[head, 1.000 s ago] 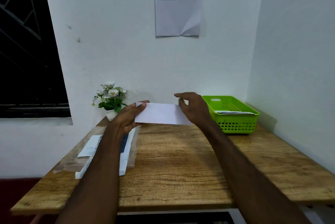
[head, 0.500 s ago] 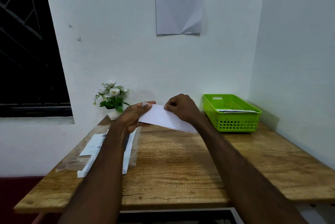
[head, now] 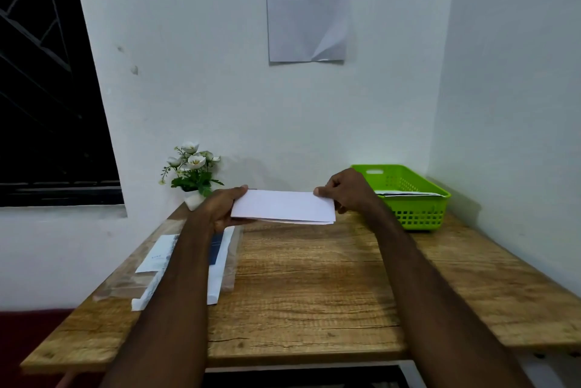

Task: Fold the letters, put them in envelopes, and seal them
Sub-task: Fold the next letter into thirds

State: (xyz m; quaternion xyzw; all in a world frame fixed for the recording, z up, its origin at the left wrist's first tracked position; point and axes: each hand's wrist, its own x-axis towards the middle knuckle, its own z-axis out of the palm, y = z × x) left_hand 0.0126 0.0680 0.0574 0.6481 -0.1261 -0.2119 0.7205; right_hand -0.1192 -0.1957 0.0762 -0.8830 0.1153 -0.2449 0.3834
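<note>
A folded white sheet of paper (head: 284, 206) is shown held above the far part of a wooden table with a pale grained top (head: 314, 287), clear of the surface and lying nearly level. Its left end is gripped by the left hand (head: 224, 206), whose thumb is laid along the upper face while the fingers are curled beneath it. Its right end is pinched at the upper corner by the right hand (head: 347, 191), the thumb being pressed on top and the remaining fingers bent underneath; layered edges are visible along the near side of the sheet. At the right rear corner of the table, against the two white walls, a bright green perforated plastic basket (head: 418, 213) is placed, and flat white papers (head: 405, 194) are seen lying inside it, just below the rim; whether these are letters or envelopes cannot be told. On the left part of the table a clear plastic sleeve (head: 125, 280) is laid flat, and white envelopes with a dark blue patch (head: 217, 262) are contained in it or rest on it, partly hidden by the left forearm. A small white pot of artificial white flowers (head: 191, 173) stands at the rear edge, just beside the left hand. A printed white notice (head: 308, 10) is fixed to the wall above, and a dark barred window (head: 47, 89) is seen at the left.
</note>
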